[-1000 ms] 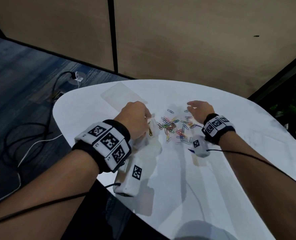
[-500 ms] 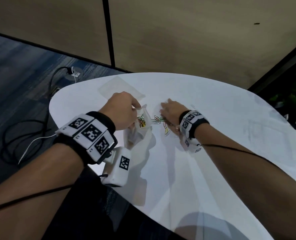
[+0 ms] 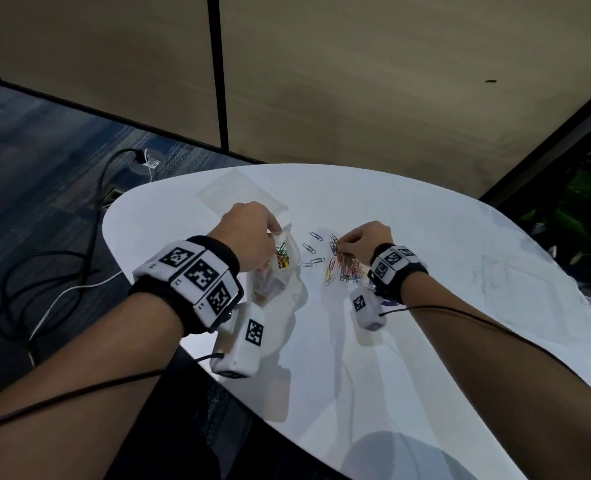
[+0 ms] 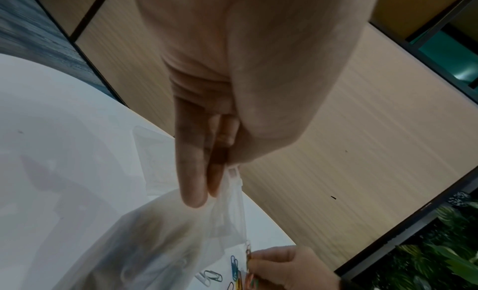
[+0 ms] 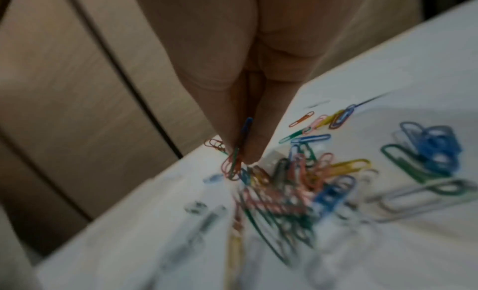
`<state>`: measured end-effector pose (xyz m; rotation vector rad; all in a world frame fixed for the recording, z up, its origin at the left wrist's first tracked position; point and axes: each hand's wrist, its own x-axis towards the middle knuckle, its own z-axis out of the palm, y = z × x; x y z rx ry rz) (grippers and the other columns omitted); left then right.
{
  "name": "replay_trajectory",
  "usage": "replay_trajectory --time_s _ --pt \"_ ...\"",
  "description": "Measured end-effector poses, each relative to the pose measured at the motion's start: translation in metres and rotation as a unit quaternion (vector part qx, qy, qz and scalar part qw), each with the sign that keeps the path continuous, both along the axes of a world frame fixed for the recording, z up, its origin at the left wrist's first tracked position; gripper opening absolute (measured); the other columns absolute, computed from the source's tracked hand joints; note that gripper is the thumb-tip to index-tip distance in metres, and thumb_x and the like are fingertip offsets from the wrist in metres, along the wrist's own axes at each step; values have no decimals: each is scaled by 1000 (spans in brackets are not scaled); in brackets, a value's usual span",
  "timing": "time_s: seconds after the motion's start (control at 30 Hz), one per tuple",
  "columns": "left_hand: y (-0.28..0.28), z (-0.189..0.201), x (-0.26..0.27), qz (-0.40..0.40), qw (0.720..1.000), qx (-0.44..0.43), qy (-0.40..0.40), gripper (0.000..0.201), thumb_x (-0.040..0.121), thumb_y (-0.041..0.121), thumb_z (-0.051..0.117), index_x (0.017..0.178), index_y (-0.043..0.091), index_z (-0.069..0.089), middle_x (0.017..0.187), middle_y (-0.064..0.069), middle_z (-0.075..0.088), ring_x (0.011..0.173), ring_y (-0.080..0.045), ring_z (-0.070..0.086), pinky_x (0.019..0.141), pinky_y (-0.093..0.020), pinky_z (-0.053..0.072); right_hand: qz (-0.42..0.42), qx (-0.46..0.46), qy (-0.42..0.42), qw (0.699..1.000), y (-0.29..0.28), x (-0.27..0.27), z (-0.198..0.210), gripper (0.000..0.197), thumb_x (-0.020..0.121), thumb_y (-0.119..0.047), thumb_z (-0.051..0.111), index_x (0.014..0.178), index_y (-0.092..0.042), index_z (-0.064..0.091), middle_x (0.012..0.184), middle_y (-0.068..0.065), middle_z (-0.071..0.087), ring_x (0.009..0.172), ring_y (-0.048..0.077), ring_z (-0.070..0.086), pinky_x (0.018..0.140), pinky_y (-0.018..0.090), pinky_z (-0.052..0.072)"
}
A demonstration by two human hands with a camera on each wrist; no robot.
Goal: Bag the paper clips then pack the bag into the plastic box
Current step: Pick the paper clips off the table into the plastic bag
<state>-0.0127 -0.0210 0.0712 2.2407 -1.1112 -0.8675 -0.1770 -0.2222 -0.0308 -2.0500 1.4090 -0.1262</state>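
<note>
A: We have our left hand (image 3: 249, 233) pinching the rim of the clear bag (image 3: 280, 268), thumb against fingers (image 4: 192, 171), mouth held up and open toward the paper clips (image 3: 342, 263). A few clips lie inside the bag.

B: And our right hand (image 3: 365, 239) has its grip clamped on a small bunch of clips at the far side of the pile, fingertips (image 5: 254, 149) pressed together on them.

A: The pile lies on the white table (image 3: 425, 341), just right of the bag, with a few stray clips between bag and pile.

B: The plastic box (image 3: 238, 190) lies flat beyond the bag, near the table's far left edge. Right of the pile we see bare tabletop out to the curved rim.

A: Near side of the pile is open surface too.
</note>
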Motion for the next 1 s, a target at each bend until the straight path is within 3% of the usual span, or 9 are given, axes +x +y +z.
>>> replay_trajectory --time_s 0.07,0.17,0.3,0.4,0.53,0.7,0.77,0.9,1.0 --pt "-1 -1 0 1 1000 -2 -3 31 93 5 53 117 12 71 112 -19 70 96 -35 72 90 -44 61 -73 103 -121 985 1 -6 11 8 75 -9 81 83 -8 79 84 9 77 79 21 74 84 31 59" --pt "-1 -1 0 -1 1000 -1 -3 31 93 6 53 117 12 71 114 -19 68 99 -36 71 91 -44 60 -95 250 -316 910 21 -2 40 9 80 2 74 89 4 74 87 19 74 76 26 72 77 27 60" --pt "-3 -2 -2 -2 1000 -1 -7 28 93 9 56 112 13 75 108 -15 73 94 -32 73 87 -42 62 -36 316 -385 866 68 17 73 9 82 5 69 91 5 71 77 11 74 70 17 72 68 19 57" --pt "-4 -2 -3 11 1000 -1 1 27 93 8 57 114 14 73 107 -14 73 90 -31 74 85 -42 63 7 263 -355 897 95 30 72 7 80 4 73 87 1 74 74 9 73 67 15 70 69 22 58" --pt "-4 -3 -4 10 1000 -6 11 31 92 4 56 117 11 72 107 -15 73 95 -32 73 88 -42 61 81 76 -237 965 112 37 63 6 76 -5 75 78 -9 78 71 7 75 65 18 72 72 31 62" --pt "-2 -2 -2 1 1000 -17 10 28 90 1 54 104 10 77 87 -15 76 82 -32 75 83 -43 63 273 -48 -108 955 112 41 77 20 86 -12 58 82 -16 77 77 -1 74 71 14 65 72 26 51" --pt "-1 -3 0 10 1000 -21 13 30 93 2 52 111 10 75 94 -16 75 82 -32 75 84 -43 63 252 4 -159 955 100 35 81 20 90 -11 59 95 -18 77 89 0 76 81 12 69 78 19 53" --pt "1 -7 5 21 999 -24 16 34 92 1 52 120 8 70 109 -19 72 95 -35 73 89 -43 61 85 113 -301 943 48 16 66 19 95 -5 57 103 -11 73 98 13 74 90 25 70 85 35 59" --pt "2 -10 9 24 999 -24 15 32 92 3 55 119 11 70 111 -19 71 98 -37 71 91 -43 60 7 -17 -40 999 -14 -9 24 31 98 -30 52 125 -22 64 130 5 64 117 24 60 105 35 45"
